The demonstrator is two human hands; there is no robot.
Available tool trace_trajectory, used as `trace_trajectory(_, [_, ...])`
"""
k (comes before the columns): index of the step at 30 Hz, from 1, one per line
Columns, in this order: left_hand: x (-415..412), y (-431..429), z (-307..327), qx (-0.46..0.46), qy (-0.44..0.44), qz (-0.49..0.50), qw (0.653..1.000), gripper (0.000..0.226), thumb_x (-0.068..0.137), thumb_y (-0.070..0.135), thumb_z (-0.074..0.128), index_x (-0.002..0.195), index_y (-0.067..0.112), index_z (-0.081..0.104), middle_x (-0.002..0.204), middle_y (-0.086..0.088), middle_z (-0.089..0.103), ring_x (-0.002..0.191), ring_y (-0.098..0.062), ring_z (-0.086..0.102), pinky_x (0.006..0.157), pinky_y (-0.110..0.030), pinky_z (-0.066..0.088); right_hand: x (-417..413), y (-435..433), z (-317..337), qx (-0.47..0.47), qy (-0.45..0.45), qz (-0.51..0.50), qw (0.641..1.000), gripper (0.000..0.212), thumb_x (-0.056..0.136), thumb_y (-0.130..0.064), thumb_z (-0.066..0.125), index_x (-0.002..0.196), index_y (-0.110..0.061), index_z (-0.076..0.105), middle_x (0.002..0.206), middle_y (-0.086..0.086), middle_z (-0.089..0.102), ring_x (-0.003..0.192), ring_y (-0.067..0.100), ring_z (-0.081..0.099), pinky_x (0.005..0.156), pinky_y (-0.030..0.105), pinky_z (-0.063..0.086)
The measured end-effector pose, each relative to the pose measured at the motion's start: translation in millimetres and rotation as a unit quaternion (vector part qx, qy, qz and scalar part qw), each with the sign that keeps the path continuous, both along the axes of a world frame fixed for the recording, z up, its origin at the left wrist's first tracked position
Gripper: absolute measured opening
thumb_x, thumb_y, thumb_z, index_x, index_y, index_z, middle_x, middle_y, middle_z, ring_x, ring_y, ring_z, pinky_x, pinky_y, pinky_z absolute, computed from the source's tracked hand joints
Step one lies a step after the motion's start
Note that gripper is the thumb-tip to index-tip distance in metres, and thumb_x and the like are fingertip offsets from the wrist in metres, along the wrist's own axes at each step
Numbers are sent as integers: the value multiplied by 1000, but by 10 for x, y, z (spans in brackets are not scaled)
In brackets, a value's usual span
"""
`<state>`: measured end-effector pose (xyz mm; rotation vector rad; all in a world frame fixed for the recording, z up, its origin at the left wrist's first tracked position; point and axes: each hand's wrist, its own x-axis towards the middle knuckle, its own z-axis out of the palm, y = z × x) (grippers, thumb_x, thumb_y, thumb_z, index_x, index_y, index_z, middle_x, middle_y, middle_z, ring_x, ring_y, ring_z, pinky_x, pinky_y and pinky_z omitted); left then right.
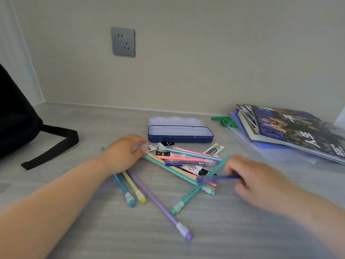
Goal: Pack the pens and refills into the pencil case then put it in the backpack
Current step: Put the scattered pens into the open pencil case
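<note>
A blue pencil case (180, 136) lies open on the grey desk, its lid tipped back toward the wall. In front of it sprawls a loose pile of pastel pens (179, 161) and packaged refills (197, 170). My left hand (122, 155) rests on the pile's left end, fingers curled on a clear refill packet (144, 146). My right hand (255, 181) grips a dark blue pen (217, 178) by one end, just above the pile's right side. A purple pen (158, 202), a teal pen (194, 189), a blue pen (124, 191) and a yellow pen (134, 187) lie nearest me.
A black backpack (16, 116) stands at the far left, its strap (54, 146) trailing over the desk. Stacked magazines and folders (291, 131) sit at the right, with small green pieces (226, 121) beside them. A wall socket (123, 41) is above the case.
</note>
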<state>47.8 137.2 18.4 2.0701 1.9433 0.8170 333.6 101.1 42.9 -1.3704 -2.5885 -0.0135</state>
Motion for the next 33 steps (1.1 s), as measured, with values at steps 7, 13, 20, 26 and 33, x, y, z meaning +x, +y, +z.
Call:
trace_trajectory(7, [-111, 279, -45, 6, -25, -41, 999, 37, 91, 22, 44, 126, 10, 46, 136, -10, 47, 124, -22, 42, 97, -21, 28, -430, 394, 67, 3, 26, -6, 1000, 17, 78, -22, 54, 93, -29, 57, 104, -8, 58, 92, 19, 56, 65, 28, 36])
trace_trajectory(13, [-210, 547, -87, 0, -51, -81, 995, 36, 93, 22, 40, 128, 17, 45, 142, -3, 42, 130, -16, 35, 104, -21, 22, -703, 648, -59, 0, -19, 19, 1000, 17, 79, -24, 55, 96, -27, 57, 105, -5, 62, 93, 18, 56, 69, 29, 41])
trace_trajectory(20, [-260, 693, -224, -50, -62, -101, 992, 38, 92, 26, 41, 130, 21, 43, 142, 0, 40, 131, -15, 33, 106, -23, 20, -754, 713, -66, 7, 19, 15, 1000, 19, 79, -25, 55, 95, -32, 64, 93, -9, 68, 86, 15, 58, 67, 28, 42])
trace_trajectory(26, [-239, 581, -167, -5, -115, -92, 989, 14, 88, 17, 50, 95, 17, 62, 105, 0, 49, 98, -11, 45, 67, 11, 25, -733, 809, 237, -52, 236, -7, 970, 31, 76, -18, 63, 55, -40, 55, 50, -35, 57, 49, -3, 49, 51, 8, 38])
trace_trajectory(33, [-248, 465, -140, 35, -167, -44, 984, 34, 77, 8, 64, 53, 29, 54, 97, 7, 48, 88, -9, 51, 65, 11, 27, -1089, 1131, 332, 16, 120, -30, 992, 14, 80, -20, 55, 80, -29, 66, 75, -9, 66, 62, 16, 50, 50, 26, 33])
